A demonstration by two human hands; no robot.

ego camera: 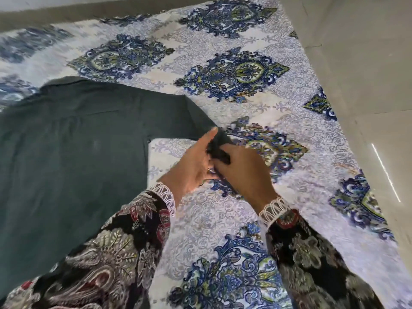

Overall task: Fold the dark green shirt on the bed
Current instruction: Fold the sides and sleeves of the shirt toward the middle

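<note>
The dark green shirt (73, 148) lies flat on the bed, collar toward the far left, its body filling the left half of the view. One long sleeve runs out to the right. My left hand (191, 166) and my right hand (243, 172) meet at the end of that sleeve, both pinching the bunched cuff between their fingers. The cuff is mostly hidden by my hands.
The bed carries a white sheet (234, 219) with blue and green paisley medallions. Its right edge runs diagonally along a pale tiled floor (367, 74). A grey strip borders the far side of the bed (66, 14).
</note>
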